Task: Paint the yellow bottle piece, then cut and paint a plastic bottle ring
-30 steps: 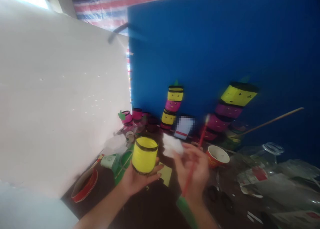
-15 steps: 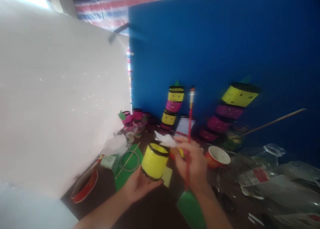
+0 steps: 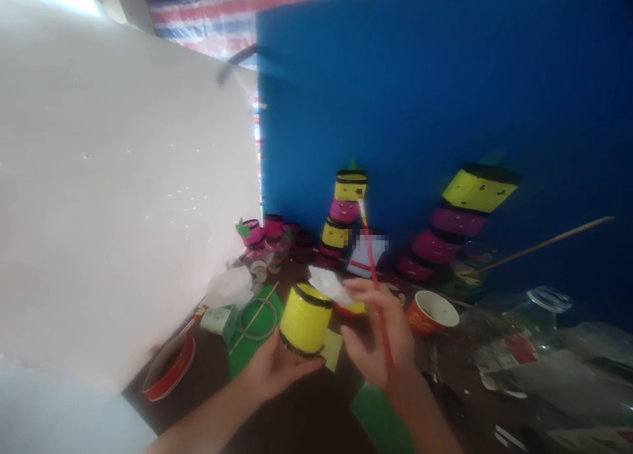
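Observation:
My left hand (image 3: 270, 368) is closed round the lower part of a yellow cup-like cylinder (image 3: 305, 322) with black bands at its top and bottom. The cylinder leans slightly, its open end up. My right hand (image 3: 383, 335) grips a red-handled paintbrush (image 3: 368, 243), bristles upward, to the right of the cylinder. A crumpled white tissue (image 3: 329, 284) sits at the right fingertips, apparently pinched there too. Behind that hand, a red and yellow item (image 3: 353, 309) is mostly hidden.
A red paper cup (image 3: 425, 315) stands right, before clear plastic bottles (image 3: 548, 309). Green sheets (image 3: 257, 309) and a red ring-shaped strip (image 3: 171, 375) lie on the dark table. Stacked yellow and pink cylinders with faces (image 3: 345, 210) stand against the blue board (image 3: 420, 78).
The paintbrush has tilted from nearly upright to leaning left, its tip lower. My right hand's fingers have shifted, and the tissue has turned slightly. My left hand and the cylinder stay nearly still.

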`<state>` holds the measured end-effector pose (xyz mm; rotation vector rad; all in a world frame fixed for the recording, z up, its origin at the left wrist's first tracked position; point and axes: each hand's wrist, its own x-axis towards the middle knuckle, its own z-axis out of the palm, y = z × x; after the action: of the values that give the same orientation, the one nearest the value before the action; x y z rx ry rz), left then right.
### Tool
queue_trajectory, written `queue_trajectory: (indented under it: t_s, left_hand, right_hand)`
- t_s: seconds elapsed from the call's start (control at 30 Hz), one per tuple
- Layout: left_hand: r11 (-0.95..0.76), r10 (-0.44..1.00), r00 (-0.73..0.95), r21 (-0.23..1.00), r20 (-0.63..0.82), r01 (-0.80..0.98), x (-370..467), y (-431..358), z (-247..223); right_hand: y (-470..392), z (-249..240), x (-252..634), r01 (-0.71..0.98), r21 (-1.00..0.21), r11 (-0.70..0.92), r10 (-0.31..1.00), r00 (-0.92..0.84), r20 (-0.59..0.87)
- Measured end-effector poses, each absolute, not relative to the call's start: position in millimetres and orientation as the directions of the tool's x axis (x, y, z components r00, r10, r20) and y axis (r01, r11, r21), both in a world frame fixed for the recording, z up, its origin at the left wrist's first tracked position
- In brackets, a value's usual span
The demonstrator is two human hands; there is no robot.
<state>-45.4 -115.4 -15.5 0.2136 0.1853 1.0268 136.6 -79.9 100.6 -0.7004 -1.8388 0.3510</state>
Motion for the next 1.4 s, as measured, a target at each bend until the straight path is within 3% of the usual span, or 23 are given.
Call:
queue_trajectory:
  t_s: [0.37,0.73,1.07,1.23,1.4]
  left_hand:
    - [0.499,0.859,0.511,0.265,-0.028,-0.825,-39.0,-117.1,-7.5]
    - [0.527,0.838,0.545,0.313,-0.034,-0.790,-39.4,-117.4,-3.4]
    - [0.519,0.820,0.570,0.350,0.052,-0.780,-42.5,-114.1,-6.5]
    - [0.474,0.805,0.585,0.483,0.102,-0.736,-49.2,-112.3,3.0]
    - [0.216,0.856,0.487,0.736,0.174,-0.641,-51.4,-113.0,24.9]
  right_hand:
    - [-84.9,91.6,135.4,0.298,-0.493,0.818,0.576,-0.420,0.701]
    - [-81.8,81.2,135.1,0.451,-0.303,0.839,0.500,-0.423,0.756]
    - [-83.0,81.4,137.8,0.455,-0.272,0.848,0.476,-0.426,0.769]
    - [-83.3,84.3,139.7,0.426,-0.321,0.846,0.477,-0.333,0.813]
    - [-90.5,84.3,131.4,0.183,-0.502,0.845,0.529,-0.157,0.834]
